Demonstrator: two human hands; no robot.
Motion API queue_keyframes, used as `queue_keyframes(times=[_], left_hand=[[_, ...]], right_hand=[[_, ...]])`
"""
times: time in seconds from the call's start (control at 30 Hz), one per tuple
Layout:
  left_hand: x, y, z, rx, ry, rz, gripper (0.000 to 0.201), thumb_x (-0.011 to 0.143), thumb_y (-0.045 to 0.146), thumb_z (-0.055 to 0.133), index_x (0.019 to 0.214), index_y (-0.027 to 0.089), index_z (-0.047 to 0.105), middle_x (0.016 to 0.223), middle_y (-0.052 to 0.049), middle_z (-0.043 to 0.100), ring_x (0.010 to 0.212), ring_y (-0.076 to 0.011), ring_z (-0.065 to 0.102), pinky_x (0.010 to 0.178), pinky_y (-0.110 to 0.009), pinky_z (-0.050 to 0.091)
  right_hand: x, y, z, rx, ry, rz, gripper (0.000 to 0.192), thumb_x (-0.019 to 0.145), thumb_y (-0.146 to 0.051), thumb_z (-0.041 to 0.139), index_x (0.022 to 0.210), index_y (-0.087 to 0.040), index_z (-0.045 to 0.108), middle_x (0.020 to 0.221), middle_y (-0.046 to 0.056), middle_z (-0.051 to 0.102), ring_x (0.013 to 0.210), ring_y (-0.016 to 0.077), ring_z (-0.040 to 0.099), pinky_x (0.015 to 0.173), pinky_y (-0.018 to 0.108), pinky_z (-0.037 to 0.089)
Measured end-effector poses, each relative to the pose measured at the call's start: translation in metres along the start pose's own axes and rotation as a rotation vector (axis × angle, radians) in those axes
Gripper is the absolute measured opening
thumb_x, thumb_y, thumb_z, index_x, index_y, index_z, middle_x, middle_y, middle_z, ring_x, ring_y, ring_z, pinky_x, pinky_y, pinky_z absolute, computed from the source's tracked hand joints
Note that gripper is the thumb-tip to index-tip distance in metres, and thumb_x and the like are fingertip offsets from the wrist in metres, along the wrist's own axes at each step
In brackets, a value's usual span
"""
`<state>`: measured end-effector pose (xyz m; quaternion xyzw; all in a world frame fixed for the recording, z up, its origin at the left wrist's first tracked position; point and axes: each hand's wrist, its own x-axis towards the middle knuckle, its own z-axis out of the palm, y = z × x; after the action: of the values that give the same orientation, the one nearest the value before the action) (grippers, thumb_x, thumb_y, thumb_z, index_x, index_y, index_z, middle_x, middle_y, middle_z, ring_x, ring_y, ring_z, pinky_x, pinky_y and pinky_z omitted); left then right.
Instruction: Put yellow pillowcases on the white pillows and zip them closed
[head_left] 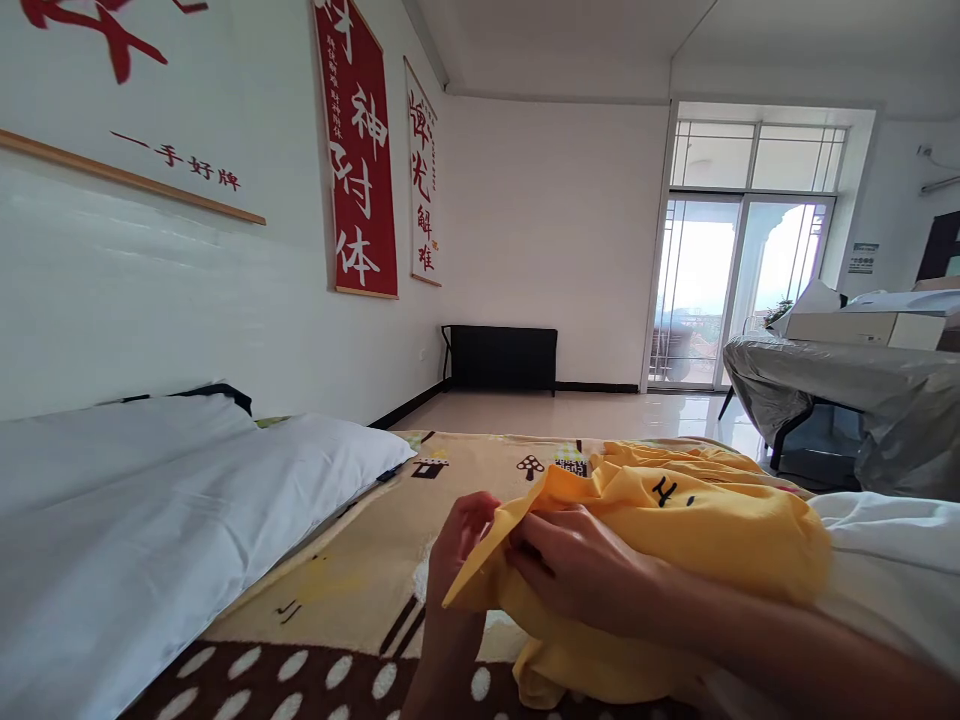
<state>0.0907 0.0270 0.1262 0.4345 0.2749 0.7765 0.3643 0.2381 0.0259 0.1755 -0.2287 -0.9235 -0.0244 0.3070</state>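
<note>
Both hands are pinching a fold of a yellow garment (675, 540) heaped on a patterned bed blanket (360, 580): left hand (461, 545) under the edge, right hand (577, 570) on top. It looks light, soft, floppy; best taken at its hem.

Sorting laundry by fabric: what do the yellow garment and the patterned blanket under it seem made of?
Yellow garment: likely soft cotton knit, matte, folding in limp creases between both hands. Patterned blanket: probably fleece or plush, with a flat, faintly fuzzy, unshiny printed surface.
</note>
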Motion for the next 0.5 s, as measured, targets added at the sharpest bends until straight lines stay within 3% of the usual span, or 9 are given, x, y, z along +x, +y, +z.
queue_keyframes(times=[0.1,0.27,0.4,0.5], left_hand=[[-0.006,0.005,-0.003,0.05,0.044,0.008,0.026,0.058,0.037,0.077,0.069,0.017,0.064,0.067,0.0,0.057,0.064,-0.0126,0.052,0.059,-0.02,0.045],[-0.007,0.012,-0.009,0.058,-0.141,-0.109,0.033,0.051,0.033,0.081,0.076,0.015,0.071,0.074,-0.005,0.066,0.069,-0.0181,0.058,0.063,-0.025,0.048],[-0.008,0.012,-0.004,0.121,-0.114,-0.143,0.026,0.052,0.028,0.08,0.073,0.016,0.07,0.071,-0.003,0.067,0.069,-0.018,0.058,0.063,-0.025,0.048],[-0.01,0.007,-0.002,0.125,-0.086,-0.145,0.031,0.049,0.036,0.08,0.07,0.015,0.07,0.066,-0.004,0.066,0.071,-0.0224,0.06,0.059,-0.027,0.048]], right_hand=[[0.001,0.003,0.001,0.001,0.023,0.021,0.021,0.093,-0.025,0.04,0.088,-0.016,0.058,0.084,0.007,0.068,0.071,0.0146,0.06,0.065,0.025,0.044],[0.002,0.002,-0.004,-0.032,0.028,0.067,0.017,0.091,-0.026,0.042,0.087,-0.019,0.057,0.082,0.006,0.067,0.068,0.0151,0.057,0.063,0.027,0.042],[0.002,-0.001,-0.007,-0.07,-0.058,0.045,0.014,0.09,-0.022,0.043,0.088,-0.023,0.057,0.084,0.005,0.066,0.068,0.0149,0.055,0.064,0.028,0.04],[0.001,0.002,-0.004,-0.123,-0.053,0.018,0.017,0.091,-0.023,0.041,0.087,-0.021,0.057,0.081,0.004,0.065,0.066,0.0146,0.054,0.062,0.028,0.039]])
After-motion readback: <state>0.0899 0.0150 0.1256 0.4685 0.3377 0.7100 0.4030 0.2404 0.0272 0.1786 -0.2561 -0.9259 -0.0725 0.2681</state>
